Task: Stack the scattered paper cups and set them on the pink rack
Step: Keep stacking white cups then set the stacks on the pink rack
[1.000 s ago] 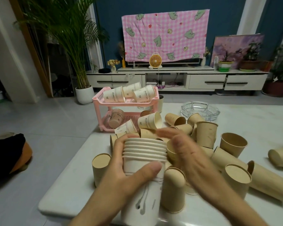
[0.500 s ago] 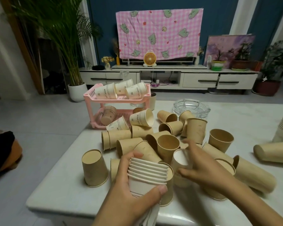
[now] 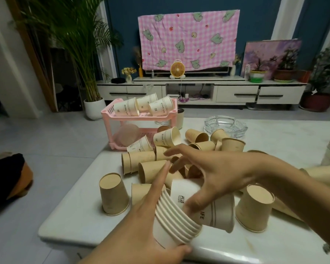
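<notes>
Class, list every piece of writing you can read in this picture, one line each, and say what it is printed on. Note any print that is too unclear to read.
"MUSIC LIFE": left rack cup.
"MUSIC LIFE": right rack cup.
"MUSIC LIFE": white cup lying on the pile.
"MU": cup beside it, the rest hidden.
"IFE": cup in the right hand, the rest covered.
The small logos on these cups are too blurred to read.
The brown cups show no print.
</notes>
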The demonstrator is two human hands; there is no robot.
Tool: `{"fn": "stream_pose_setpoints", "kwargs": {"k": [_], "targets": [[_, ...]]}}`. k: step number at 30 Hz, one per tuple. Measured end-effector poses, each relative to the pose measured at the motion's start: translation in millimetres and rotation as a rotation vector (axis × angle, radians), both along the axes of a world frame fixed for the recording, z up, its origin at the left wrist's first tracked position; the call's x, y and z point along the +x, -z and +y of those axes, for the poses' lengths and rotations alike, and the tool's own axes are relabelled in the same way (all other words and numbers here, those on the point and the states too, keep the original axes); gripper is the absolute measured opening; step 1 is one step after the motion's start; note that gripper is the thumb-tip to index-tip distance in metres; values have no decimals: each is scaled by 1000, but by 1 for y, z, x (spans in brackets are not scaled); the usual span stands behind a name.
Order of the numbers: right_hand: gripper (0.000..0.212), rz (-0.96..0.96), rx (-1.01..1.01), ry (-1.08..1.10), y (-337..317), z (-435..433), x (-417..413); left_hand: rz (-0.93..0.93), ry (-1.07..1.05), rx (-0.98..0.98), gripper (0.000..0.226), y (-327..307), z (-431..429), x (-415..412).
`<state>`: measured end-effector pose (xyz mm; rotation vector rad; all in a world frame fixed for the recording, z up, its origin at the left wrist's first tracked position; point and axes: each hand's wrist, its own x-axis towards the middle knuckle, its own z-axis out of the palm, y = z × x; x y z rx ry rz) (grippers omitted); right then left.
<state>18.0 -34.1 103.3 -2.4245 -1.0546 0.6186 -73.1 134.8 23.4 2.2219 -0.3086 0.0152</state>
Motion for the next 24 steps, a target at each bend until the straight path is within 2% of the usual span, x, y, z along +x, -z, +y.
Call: {"fn": "stream_pose_setpoints", "kwargs": {"k": [4, 7, 10, 15, 17, 21, 23, 24], "targets": [[69, 182, 63, -45, -3, 8, 8, -17, 74, -103, 105, -1, 9, -4], [57, 99, 81, -29, 1, 23, 5, -53, 60, -131, 98, 0, 7, -6], [66, -22, 165, 52, 4, 39, 7, -67, -6, -181, 93, 5, 5, -6], [34, 222, 646, 460, 5, 60, 31, -37, -138, -321, 77, 19, 10, 1], [30, 256, 751, 533, 6, 77, 35, -43, -200, -330, 83, 20, 10, 4], [34, 269, 693, 472, 23, 118, 24, -72, -252, -301, 120, 11, 13, 11], [38, 332, 719, 443, 25, 129, 24, -65, -239, -323, 122, 5, 21, 15], [38, 297, 722, 434, 22, 130, 32, -98, -219, -360, 118, 4, 29, 19]]}}
